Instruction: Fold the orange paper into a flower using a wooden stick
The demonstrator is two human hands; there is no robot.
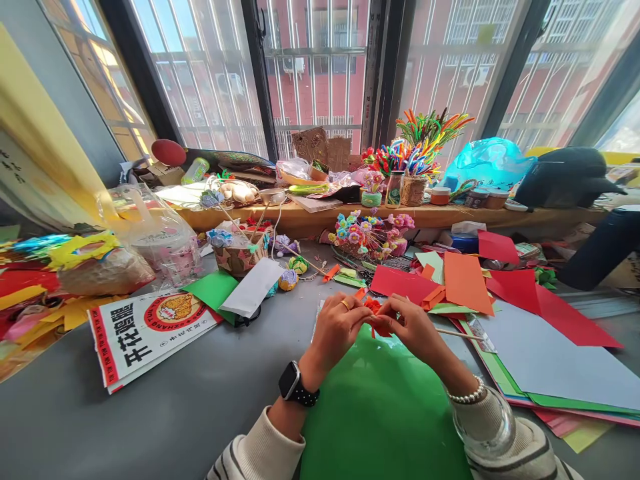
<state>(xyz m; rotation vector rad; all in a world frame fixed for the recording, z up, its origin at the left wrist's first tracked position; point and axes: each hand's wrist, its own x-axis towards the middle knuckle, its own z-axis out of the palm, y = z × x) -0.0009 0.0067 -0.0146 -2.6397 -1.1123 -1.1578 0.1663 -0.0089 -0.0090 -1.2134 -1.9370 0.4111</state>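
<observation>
Between my hands is a small red-orange paper flower (376,313), folded or layered, partly hidden by my fingers. My left hand (337,327), with a ring and a watch on the wrist, pinches its left side. My right hand (407,327), with a bead bracelet on the wrist, pinches its right side. Both hands are closed on it above a glossy green sheet (380,413) on the grey table. A thin stick (457,334) lies just right of my right hand.
Orange paper (466,281) and red paper (403,285) lie beyond my right hand, with a stack of coloured sheets (565,353) at right. A printed paper bag (155,333) lies left. Flower crafts (357,233), a basket (243,257) and pipe cleaners (410,157) stand toward the window.
</observation>
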